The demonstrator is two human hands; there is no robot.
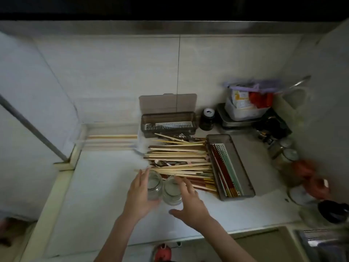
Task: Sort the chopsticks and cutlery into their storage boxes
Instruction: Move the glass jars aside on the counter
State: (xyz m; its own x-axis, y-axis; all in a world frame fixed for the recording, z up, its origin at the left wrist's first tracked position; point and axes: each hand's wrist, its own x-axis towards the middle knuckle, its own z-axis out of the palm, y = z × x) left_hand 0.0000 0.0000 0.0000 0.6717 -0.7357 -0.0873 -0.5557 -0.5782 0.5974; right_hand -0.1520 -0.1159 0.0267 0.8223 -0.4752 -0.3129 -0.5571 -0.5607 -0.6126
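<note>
Head view: left hand cups one glass jar; right hand, fingers spread, touches another jar beside the chopstick pile.

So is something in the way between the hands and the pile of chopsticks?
Yes. Two glass jars stand side by side on the counter, right in front of the chopstick pile. The left hand holds one jar and the right hand reaches over the other.
</note>
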